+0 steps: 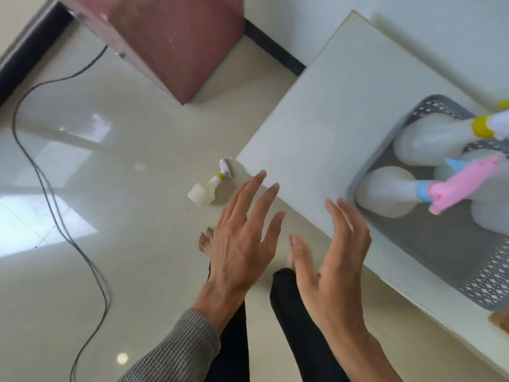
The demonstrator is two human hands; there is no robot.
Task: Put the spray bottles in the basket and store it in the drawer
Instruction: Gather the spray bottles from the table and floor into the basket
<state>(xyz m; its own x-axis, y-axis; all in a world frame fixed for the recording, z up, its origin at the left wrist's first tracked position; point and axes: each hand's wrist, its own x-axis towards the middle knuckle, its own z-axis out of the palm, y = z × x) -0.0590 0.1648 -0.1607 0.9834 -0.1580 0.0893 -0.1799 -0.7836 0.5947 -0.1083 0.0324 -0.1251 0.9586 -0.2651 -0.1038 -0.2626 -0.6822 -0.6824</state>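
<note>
Head view: floor bottle (210, 188) beyond empty left grip (242, 238)

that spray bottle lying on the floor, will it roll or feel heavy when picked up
The spray bottle on the floor looks empty and translucent, so probably light. Its round body lies on its side on glossy tile, so a nudge may roll or slide it. The trigger head should limit rolling.

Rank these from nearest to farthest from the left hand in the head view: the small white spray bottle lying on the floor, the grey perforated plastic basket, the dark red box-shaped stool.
From the left hand:
1. Small white spray bottle, on the floor just beyond the fingertips.
2. Grey perforated plastic basket, to the right on the white surface.
3. Dark red box-shaped stool, far ahead on the floor.
</note>
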